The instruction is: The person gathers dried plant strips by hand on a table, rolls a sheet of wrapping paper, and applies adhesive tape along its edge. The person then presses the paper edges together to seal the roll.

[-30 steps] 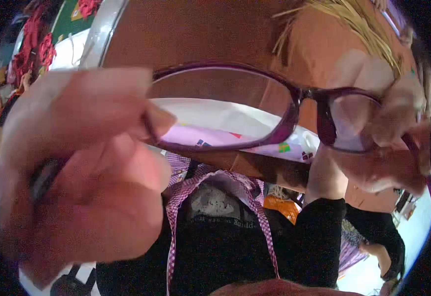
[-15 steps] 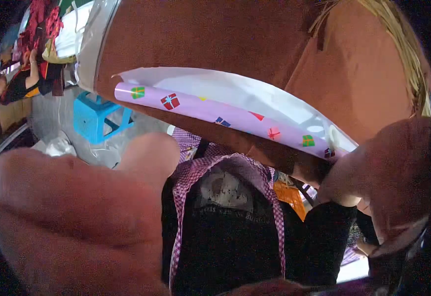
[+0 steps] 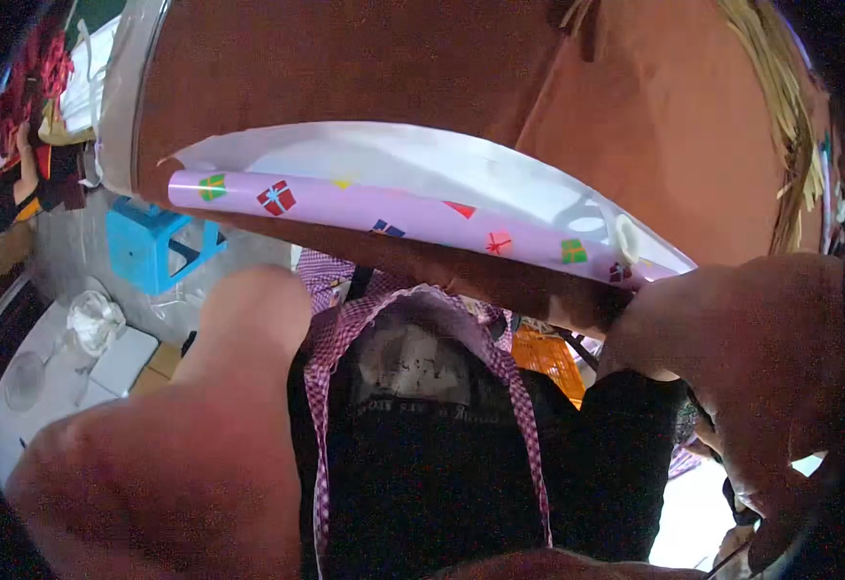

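A lilac sheet of gift-printed wrapping paper [image 3: 422, 213] lies partly rolled along the near edge of the brown table [image 3: 364, 68], its white inner side showing behind the roll. My left hand [image 3: 181, 435] looms large and blurred at the lower left, apart from the paper, with the thumb pointing up. Its fingers are out of sight. My right hand [image 3: 732, 338] is also close to the camera and covers the paper's right tip from this viewpoint. Whether it touches the paper, I cannot tell. A small pale loop [image 3: 626, 237] shows near that end.
A blue plastic stool [image 3: 152, 246] stands on the floor at left. Below it, a white surface [image 3: 31, 387] carries a crumpled white bag [image 3: 96, 324]. Dry straw-like strands [image 3: 790, 145] hang over the table's right side. An orange crate [image 3: 548, 365] is underneath. Another person's arm [image 3: 26, 179] shows far left.
The view has shifted, so the table and paper sit farther left. My left hand has dropped lower, uncovering the white surface at left. My right hand stays by the paper's right end.
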Available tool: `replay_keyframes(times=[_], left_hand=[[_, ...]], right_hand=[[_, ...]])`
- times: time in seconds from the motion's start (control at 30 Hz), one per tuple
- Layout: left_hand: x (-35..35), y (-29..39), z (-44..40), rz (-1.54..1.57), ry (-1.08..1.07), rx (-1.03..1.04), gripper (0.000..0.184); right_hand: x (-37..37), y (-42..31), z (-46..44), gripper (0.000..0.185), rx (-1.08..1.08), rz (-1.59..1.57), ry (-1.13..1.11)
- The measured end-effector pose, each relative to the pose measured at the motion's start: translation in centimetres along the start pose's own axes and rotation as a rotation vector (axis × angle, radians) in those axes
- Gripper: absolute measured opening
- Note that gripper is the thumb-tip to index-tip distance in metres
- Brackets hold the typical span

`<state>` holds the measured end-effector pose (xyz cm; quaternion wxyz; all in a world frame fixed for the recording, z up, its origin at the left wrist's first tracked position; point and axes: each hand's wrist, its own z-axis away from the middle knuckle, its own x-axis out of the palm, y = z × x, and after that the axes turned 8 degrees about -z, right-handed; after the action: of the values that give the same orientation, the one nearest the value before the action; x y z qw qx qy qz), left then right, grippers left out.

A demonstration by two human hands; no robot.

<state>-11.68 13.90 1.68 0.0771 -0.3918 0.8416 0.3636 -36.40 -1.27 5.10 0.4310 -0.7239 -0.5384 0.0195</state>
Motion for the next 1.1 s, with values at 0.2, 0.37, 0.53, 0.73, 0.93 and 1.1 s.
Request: replay_keyframes(times=[0.2,0.37,0.53,0.73,0.93,1.1], left_hand=[[2.5,-1.2,0.5,-0.136,-0.231,0.079,0.026],[5.4,-1.0,2.9,-0.164,-0.412,0.057,0.029],[7.0,-2.0,5.1,-0.290,-0.621,0.121,0.038],[7.6,-2.6,4.9,-0.370,-0.594,0.285,0.031],[6.3,-3.8,4.5,-0.315,-0.627,0.350,0.034],[4.3,-3.2,4.3,-0.398,-0.642,0.353,0.027]], right_hand=[[-0.1,-0.1,0.1,0.026,0.002,0.049,0.018],[-0.4,0.3,0.2,0.027,-0.003,0.079,0.025],[-1.1,1.0,0.0,0.028,0.027,0.156,0.070],[-1.8,-2.1,-0.2,0.029,0.035,0.348,0.203],[-0.1,-8.1,1.6,0.030,0.080,0.712,0.343],[1.2,-6.1,6.3,0.031,0.371,1.023,0.102]])
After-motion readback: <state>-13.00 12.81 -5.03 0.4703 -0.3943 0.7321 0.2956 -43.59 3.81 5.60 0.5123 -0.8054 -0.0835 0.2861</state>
